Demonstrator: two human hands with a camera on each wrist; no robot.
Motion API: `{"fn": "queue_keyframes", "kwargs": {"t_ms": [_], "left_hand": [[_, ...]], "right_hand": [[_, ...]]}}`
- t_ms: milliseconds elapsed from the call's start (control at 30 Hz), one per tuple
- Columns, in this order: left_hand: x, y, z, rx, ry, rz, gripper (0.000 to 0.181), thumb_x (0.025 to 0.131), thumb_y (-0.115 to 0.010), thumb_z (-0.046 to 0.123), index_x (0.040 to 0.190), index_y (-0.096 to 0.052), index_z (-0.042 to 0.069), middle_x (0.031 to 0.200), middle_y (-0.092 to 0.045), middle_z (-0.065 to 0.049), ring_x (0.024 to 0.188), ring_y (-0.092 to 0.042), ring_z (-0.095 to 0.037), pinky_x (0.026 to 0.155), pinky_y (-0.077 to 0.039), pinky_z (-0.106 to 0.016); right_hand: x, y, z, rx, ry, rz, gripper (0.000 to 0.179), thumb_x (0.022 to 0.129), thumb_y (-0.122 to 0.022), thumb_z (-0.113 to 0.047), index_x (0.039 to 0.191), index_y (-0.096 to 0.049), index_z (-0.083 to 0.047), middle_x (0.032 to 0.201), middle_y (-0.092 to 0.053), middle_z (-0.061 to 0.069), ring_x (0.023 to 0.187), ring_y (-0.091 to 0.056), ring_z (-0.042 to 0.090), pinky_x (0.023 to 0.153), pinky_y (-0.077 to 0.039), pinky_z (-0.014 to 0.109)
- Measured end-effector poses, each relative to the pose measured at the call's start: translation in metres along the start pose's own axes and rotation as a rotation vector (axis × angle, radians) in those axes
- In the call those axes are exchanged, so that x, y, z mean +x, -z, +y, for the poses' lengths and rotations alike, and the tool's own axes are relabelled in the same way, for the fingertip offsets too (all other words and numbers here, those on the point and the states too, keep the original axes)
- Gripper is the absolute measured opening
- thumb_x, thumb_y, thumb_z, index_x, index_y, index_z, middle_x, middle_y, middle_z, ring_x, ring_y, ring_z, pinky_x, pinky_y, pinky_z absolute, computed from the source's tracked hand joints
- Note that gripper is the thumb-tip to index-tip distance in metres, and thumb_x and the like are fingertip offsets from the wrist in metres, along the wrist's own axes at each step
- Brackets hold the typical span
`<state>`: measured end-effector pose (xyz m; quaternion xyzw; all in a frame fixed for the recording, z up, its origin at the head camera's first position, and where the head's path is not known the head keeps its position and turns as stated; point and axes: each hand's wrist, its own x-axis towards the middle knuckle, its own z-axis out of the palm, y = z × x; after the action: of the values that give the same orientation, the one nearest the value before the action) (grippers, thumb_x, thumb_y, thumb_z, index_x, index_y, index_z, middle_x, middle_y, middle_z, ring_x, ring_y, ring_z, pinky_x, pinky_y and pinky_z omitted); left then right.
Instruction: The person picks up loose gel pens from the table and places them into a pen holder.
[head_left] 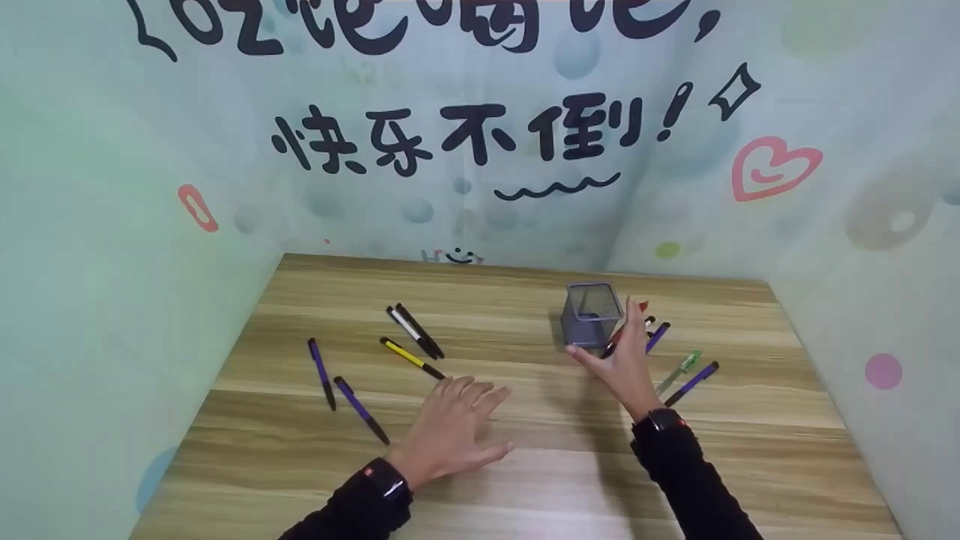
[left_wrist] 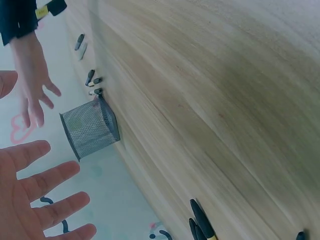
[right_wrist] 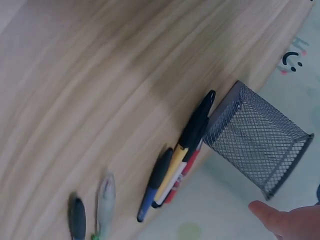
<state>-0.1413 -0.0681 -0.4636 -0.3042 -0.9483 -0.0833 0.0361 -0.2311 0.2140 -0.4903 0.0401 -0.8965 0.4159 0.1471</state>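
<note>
A square wire-mesh pen holder [head_left: 591,315] stands upright at the back right of the table. Just in front of it is my right hand [head_left: 622,367], thumb and fingers spread, with nothing held. The thumb tip [right_wrist: 270,215] shows beside the mesh in the right wrist view. Red, white, yellow and blue pens [right_wrist: 172,175] lie by the holder's base, partly hidden by this hand in the head view. My left hand [head_left: 454,424] hovers palm down over the middle of the table, fingers apart and holding nothing. A yellow pen [head_left: 412,358] lies beyond its fingertips.
Two purple pens [head_left: 361,409] lie left of my left hand. Farther back, a white and a black pen [head_left: 412,330] lie side by side. A green pen [head_left: 679,373] and another purple pen [head_left: 691,384] are on the right. A printed cloth wall [head_left: 465,217] rises behind the table.
</note>
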Motion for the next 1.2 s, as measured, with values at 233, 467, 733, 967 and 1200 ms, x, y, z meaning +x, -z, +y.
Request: {"fn": "queue_keyframes", "kwargs": {"t_ms": [233,467,733,967,1200], "left_hand": [[-0.002,-0.002,0.001,-0.006,-0.005,0.001,0.070,0.085,-0.043,0.066,0.140,-0.040,0.023,0.137,-0.049,-0.006,0.128,-0.042,-0.030,0.108,-0.031,-0.053],[-0.002,-0.004,0.000,-0.010,-0.010,0.013,0.068,0.085,-0.045,0.064,0.139,-0.041,0.023,0.136,-0.050,-0.007,0.127,-0.043,-0.030,0.107,-0.032,-0.053],[-0.001,-0.002,0.001,0.008,-0.012,-0.013,0.071,0.085,-0.039,0.067,0.141,-0.038,0.024,0.139,-0.047,-0.007,0.129,-0.042,-0.030,0.108,-0.031,-0.054],[0.000,-0.001,0.003,0.002,-0.008,-0.021,0.071,0.085,-0.039,0.068,0.141,-0.037,0.025,0.139,-0.047,-0.006,0.129,-0.041,-0.030,0.108,-0.031,-0.053],[0.001,0.000,0.002,-0.012,-0.006,-0.016,0.070,0.084,-0.045,0.065,0.140,-0.039,0.023,0.138,-0.048,-0.007,0.129,-0.041,-0.031,0.107,-0.031,-0.054]], "right_hand": [[0.016,-0.014,0.002,0.147,-0.153,0.043,0.118,0.072,-0.076,-0.045,0.149,0.005,-0.008,0.155,-0.001,0.018,0.143,-0.003,0.032,0.116,-0.012,0.051],[0.030,-0.025,0.005,0.145,-0.231,0.085,0.120,0.071,-0.076,-0.049,0.148,0.006,-0.007,0.154,-0.004,0.022,0.143,-0.007,0.033,0.116,-0.013,0.048],[0.039,-0.036,0.005,0.098,-0.268,0.103,0.120,0.071,-0.074,-0.051,0.147,0.004,-0.002,0.153,-0.009,0.024,0.142,-0.010,0.034,0.116,-0.016,0.047],[0.045,-0.039,0.005,0.063,-0.313,0.090,0.108,0.077,-0.070,-0.049,0.145,-0.007,0.005,0.147,-0.018,0.030,0.138,-0.018,0.038,0.113,-0.022,0.048],[0.049,-0.038,0.010,0.029,-0.290,0.057,0.099,0.080,-0.068,-0.045,0.144,-0.011,0.006,0.142,-0.023,0.031,0.134,-0.026,0.039,0.111,-0.027,0.048]]}}
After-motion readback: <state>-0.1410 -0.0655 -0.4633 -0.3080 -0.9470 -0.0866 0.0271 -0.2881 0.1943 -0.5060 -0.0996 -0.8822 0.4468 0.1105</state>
